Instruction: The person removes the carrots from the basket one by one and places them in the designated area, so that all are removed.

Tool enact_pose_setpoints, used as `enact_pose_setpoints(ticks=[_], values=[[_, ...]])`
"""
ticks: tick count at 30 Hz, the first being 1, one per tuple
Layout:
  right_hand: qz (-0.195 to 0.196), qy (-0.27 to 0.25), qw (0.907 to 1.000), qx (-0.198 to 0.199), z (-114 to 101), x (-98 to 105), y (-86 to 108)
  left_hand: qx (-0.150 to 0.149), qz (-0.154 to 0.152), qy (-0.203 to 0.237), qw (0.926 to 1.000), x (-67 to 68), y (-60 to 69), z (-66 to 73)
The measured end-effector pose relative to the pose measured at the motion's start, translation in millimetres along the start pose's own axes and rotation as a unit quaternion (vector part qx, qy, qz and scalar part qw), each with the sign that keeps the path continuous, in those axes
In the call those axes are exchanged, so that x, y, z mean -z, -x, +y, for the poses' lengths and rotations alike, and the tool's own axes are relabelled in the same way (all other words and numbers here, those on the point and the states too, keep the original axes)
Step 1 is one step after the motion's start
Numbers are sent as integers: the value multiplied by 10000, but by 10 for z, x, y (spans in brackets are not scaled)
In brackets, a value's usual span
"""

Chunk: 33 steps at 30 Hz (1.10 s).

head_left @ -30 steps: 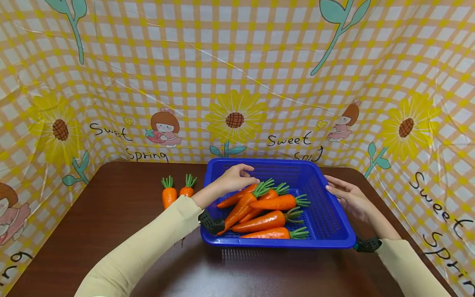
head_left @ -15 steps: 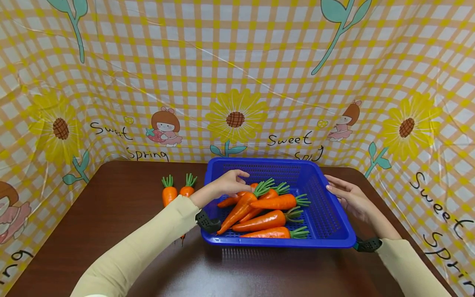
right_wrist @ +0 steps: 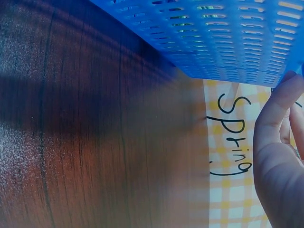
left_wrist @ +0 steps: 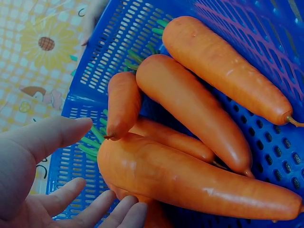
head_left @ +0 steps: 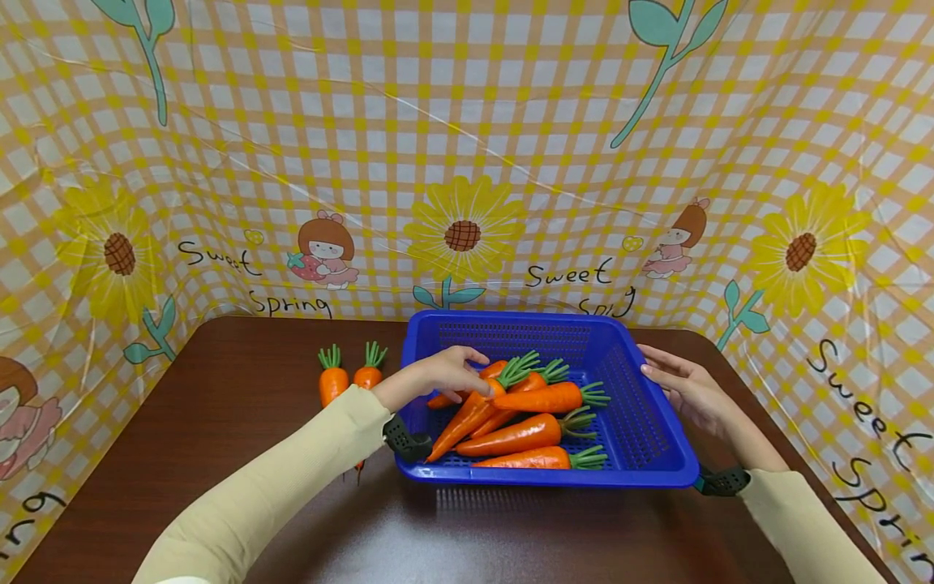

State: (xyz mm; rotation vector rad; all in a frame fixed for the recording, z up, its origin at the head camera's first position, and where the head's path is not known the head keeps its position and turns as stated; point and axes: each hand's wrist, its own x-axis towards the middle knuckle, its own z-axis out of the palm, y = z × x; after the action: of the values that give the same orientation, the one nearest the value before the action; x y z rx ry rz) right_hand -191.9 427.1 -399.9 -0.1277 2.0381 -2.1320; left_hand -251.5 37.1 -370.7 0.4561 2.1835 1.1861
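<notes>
A blue plastic basket (head_left: 547, 480) holds several orange carrots with green stem tops. My left hand (head_left: 448, 371) is inside it, low over the carrot (head_left: 467, 423) lying on top at the left. In the left wrist view, the thumb and fingers spread on either side of that carrot's (left_wrist: 190, 175) stem end, the fingers close to its underside; whether they touch it is unclear. My right hand (head_left: 696, 397) rests against the basket's right side with fairly straight fingers, its thumb at the rim. The right wrist view shows that thumb (right_wrist: 280, 102) beside the perforated wall.
Two more carrots, a left one (head_left: 333, 384) and a right one (head_left: 368, 376), lie on the dark wooden table (head_left: 219, 389) left of the basket, partly hidden by my left sleeve (head_left: 292, 478). A checked cloth (head_left: 467, 105) encloses the table's back and sides.
My left hand has come down and slightly left within the basket, from above the carrot tops to the upper carrot. The right hand and the basket have stayed put.
</notes>
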Motion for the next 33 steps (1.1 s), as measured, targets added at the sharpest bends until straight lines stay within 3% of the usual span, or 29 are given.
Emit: enact_pose_setpoints(ticks=[15, 33], values=[[45, 106, 9999, 48, 16, -15, 21, 343, -301, -325, 9984, -68, -16, 51], [27, -21, 10000, 66, 15, -24, 35, 651, -707, -645, 9933, -3, -37, 41]])
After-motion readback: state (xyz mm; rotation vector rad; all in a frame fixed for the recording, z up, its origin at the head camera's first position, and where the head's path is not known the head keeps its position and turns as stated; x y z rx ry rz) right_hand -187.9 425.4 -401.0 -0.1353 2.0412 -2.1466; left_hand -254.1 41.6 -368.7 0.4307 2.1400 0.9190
